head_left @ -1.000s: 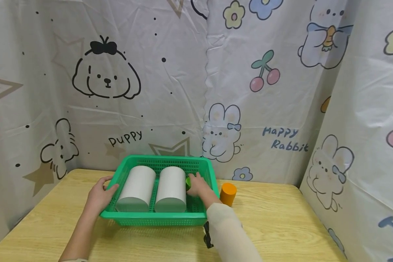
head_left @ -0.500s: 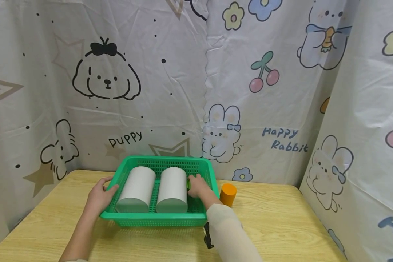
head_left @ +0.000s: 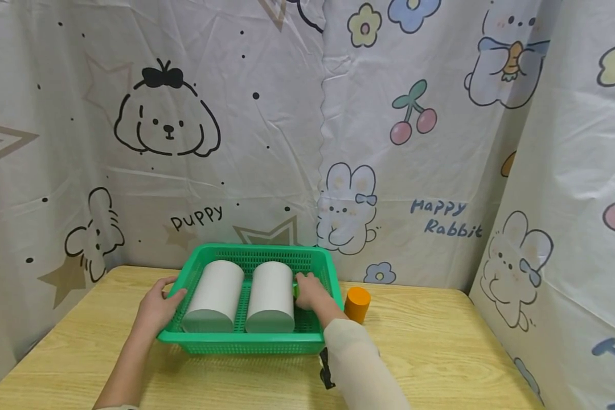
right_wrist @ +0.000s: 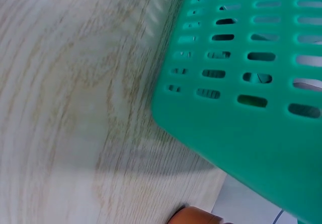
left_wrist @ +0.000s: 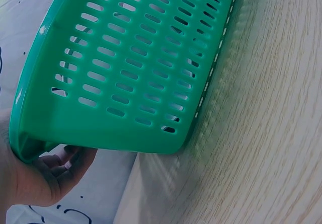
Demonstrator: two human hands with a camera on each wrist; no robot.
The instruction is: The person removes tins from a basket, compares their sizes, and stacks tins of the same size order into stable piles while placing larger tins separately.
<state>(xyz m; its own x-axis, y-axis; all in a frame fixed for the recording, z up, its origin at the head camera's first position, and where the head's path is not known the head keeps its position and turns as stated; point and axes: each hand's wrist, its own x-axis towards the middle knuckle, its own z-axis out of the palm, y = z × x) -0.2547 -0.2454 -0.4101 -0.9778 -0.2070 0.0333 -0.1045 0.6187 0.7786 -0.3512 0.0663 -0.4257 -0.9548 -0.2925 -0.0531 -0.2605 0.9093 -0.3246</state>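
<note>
Two large white cylinders, the left one (head_left: 216,293) and the right one (head_left: 270,293), lie side by side in a green plastic basket (head_left: 246,337). My left hand (head_left: 159,304) grips the basket's left rim; in the left wrist view its fingers (left_wrist: 75,171) curl under that rim. Inside the basket's right side, my right hand (head_left: 312,293) holds a small bright-green object (head_left: 295,290) beside the right cylinder. Most of that object is hidden by the hand. In the right wrist view the basket wall hides the hand.
An orange cylinder (head_left: 357,304) stands upright on the wooden table (head_left: 430,341), just right of the basket. A patterned curtain (head_left: 266,142) hangs behind the table and along its sides.
The right white cylinder has shifted slightly right, and less of the bright-green object shows beside it. My right hand has moved very little; the left hand keeps its grip.
</note>
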